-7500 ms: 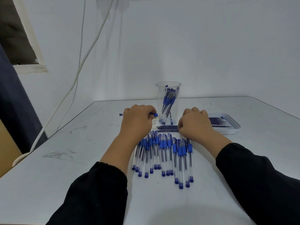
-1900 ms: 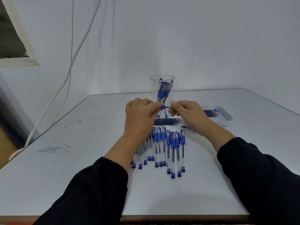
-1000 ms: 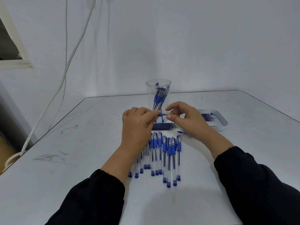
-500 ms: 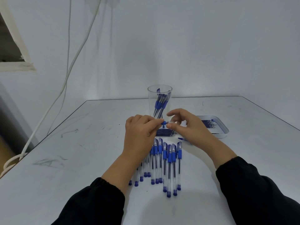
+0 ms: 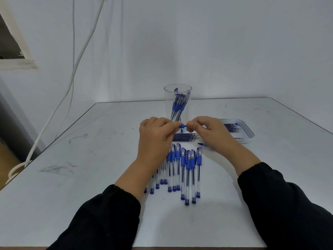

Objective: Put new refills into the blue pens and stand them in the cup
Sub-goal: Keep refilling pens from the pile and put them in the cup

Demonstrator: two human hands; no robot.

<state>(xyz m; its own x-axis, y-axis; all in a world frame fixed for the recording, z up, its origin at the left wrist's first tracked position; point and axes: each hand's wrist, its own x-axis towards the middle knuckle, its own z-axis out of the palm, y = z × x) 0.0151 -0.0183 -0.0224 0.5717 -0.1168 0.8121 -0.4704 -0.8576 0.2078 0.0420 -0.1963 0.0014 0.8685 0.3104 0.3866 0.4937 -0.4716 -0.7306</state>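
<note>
Both hands meet just in front of the clear cup – left hand curled round a blue pen, mostly hidden in the fist, only its blue end showing between the two hands. Right hand pinches that same end with thumb and forefinger. Cup holds several blue pens standing tilted. Row of pens lies on the table nearer than the cup, under the left wrist. Loose refills lie just before the cup; white tray right of the cup holds more refills.
</note>
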